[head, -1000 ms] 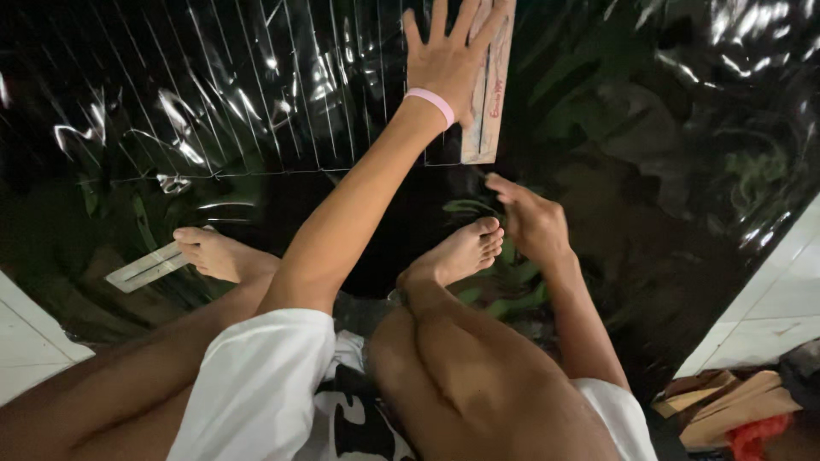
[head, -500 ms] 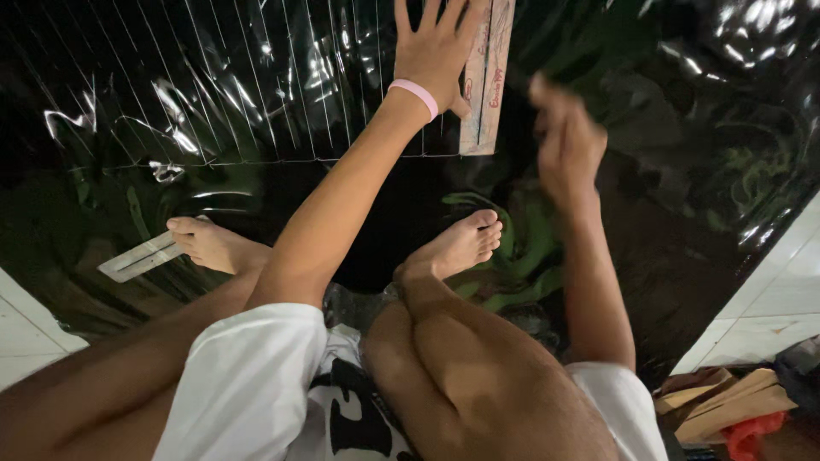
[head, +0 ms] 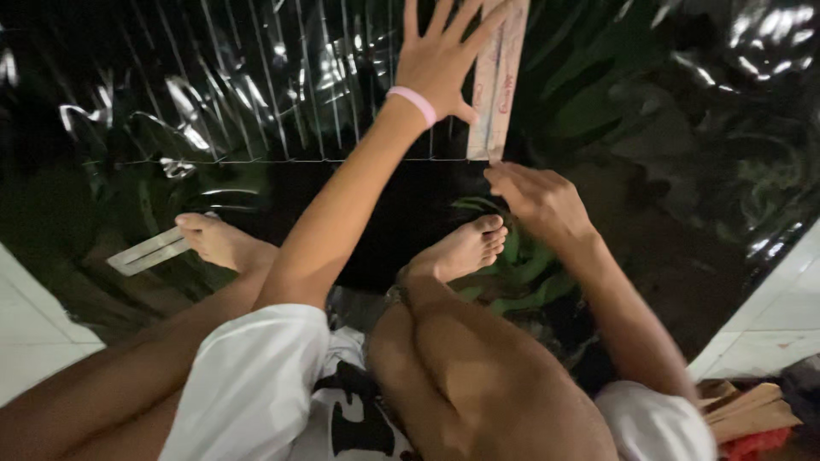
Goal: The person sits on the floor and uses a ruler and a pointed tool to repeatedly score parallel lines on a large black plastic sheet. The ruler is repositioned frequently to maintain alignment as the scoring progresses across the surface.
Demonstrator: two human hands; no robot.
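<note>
Left hand (head: 444,64) lying spread flat, pinning ruler (head: 498,81) on black sheet (head: 256,102); ruler running straight away from the person, right hand (head: 538,201) curled at its near end, grip unclear

The scene is dimly lit, with most light falling from above and behind the camera onto the arms and knees. Bright streaks of glare are scattered over the glossy black plastic sheet (head: 256,102), mostly to the left of the spread fingers of the left hand (head: 440,60). Deep shadow is held in the upper corners. The right hand (head: 534,196) is slightly softened by blur. Grain is seen in the dark areas.
</note>
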